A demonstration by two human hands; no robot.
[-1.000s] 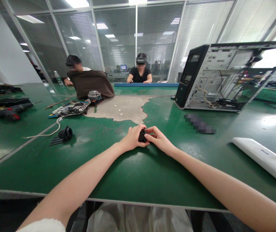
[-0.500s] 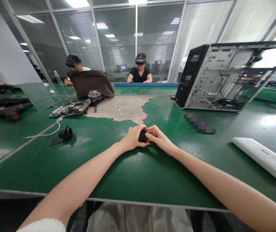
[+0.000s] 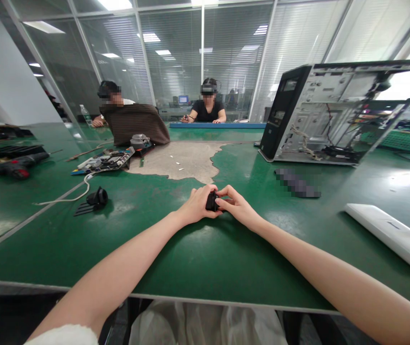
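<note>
In the head view, a small black part (image 3: 211, 201) is held between my two hands over the middle of the green table (image 3: 226, 268). My left hand (image 3: 198, 205) wraps round it from the left, fingers closed. From the other side my right hand (image 3: 235, 205) pinches it between thumb and fingertips. Fingers cover much of the part, so its exact kind is unclear. To the left lies another black plastic piece (image 3: 97, 197) with a round end and several flat prongs.
An open computer case (image 3: 287, 115) stands at the back right. Nearer are a blurred dark object (image 3: 296, 184) and a white device (image 3: 392, 235). On the left lie a circuit board (image 3: 104, 161), a power drill (image 3: 20, 165) and a white cable (image 3: 79, 194). Two people sit across the table.
My hands and the black part stay almost in place. Across the table, the middle person's hands have shifted, one of them raised a little.
</note>
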